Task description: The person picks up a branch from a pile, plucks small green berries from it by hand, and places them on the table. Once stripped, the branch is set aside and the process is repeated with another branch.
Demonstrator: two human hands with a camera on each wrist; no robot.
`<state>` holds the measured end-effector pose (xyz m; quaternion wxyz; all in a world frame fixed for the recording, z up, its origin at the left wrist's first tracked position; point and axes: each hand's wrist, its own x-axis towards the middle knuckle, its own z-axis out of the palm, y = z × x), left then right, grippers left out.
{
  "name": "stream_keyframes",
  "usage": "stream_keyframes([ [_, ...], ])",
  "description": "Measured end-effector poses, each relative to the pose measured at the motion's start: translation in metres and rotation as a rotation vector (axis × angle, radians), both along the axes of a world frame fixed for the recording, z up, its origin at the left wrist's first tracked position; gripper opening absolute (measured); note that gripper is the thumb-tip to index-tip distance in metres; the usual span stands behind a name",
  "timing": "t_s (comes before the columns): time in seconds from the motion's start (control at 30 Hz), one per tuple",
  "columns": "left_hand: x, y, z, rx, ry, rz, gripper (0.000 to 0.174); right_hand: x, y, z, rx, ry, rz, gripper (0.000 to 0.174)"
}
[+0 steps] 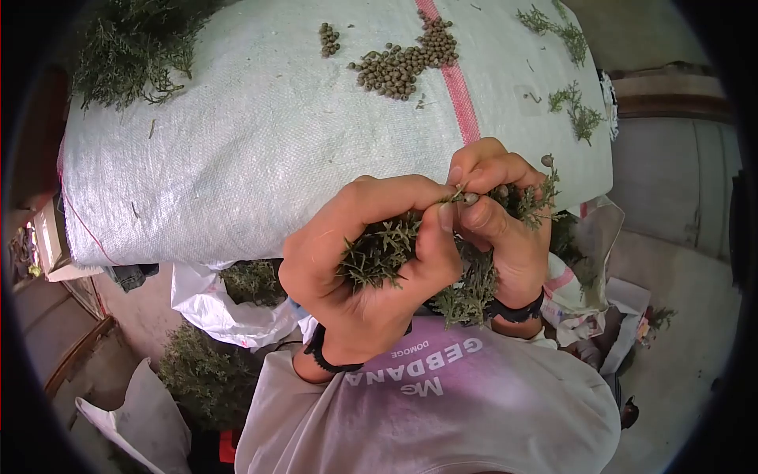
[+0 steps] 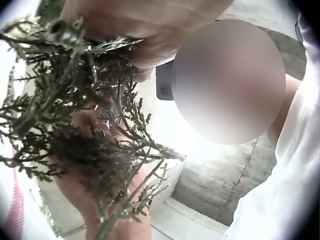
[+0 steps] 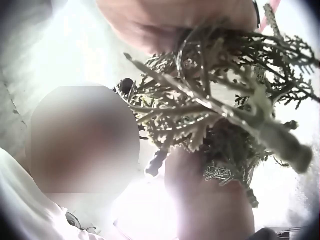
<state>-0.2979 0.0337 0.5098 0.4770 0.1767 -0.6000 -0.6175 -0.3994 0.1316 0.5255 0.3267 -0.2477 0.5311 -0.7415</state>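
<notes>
In the head view both hands meet over the near edge of a stuffed white woven sack (image 1: 260, 158). My left hand (image 1: 324, 253) pinches a thin green stem between thumb and forefinger, with an evergreen sprig (image 1: 383, 253) bunched in its palm. Right beside those fingertips, my right hand (image 1: 509, 241) pinches at a small round cone (image 1: 471, 199) on the stem. More scaly foliage (image 1: 466, 292) hangs beneath the right hand, and a further cone (image 1: 547, 160) sticks out past its knuckles. Close up, leafy twigs fill much of the left wrist view (image 2: 75, 125) and right wrist view (image 3: 210, 105).
A heap of brown cones (image 1: 399, 67) and a smaller cluster (image 1: 328, 39) lie on the sack. Loose sprigs (image 1: 580, 114) are at its right, a larger evergreen bunch (image 1: 130, 55) at far left. Below stand open bags, with greenery (image 1: 201, 375) beside them.
</notes>
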Motion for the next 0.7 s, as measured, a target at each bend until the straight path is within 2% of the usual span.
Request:
stream_keyframes([
  [0.13, 0.002, -0.002, 0.001, -0.076, -0.046, 0.044, 0.015, 0.004, -0.002, 0.003, 0.043, -0.029, -0.014, 0.021],
  [0.23, 0.001, 0.003, 0.001, -0.003, -0.044, 0.053, 0.014, 0.004, -0.002, 0.001, 0.012, -0.001, -0.027, 0.022],
  [0.37, 0.001, 0.000, 0.002, -0.033, -0.061, 0.065, 0.014, 0.007, -0.004, 0.001, 0.019, -0.005, -0.060, 0.020],
  [0.7, -0.001, -0.006, 0.002, -0.111, -0.100, -0.001, 0.018, -0.001, -0.004, -0.013, -0.047, 0.170, -0.082, 0.021],
])
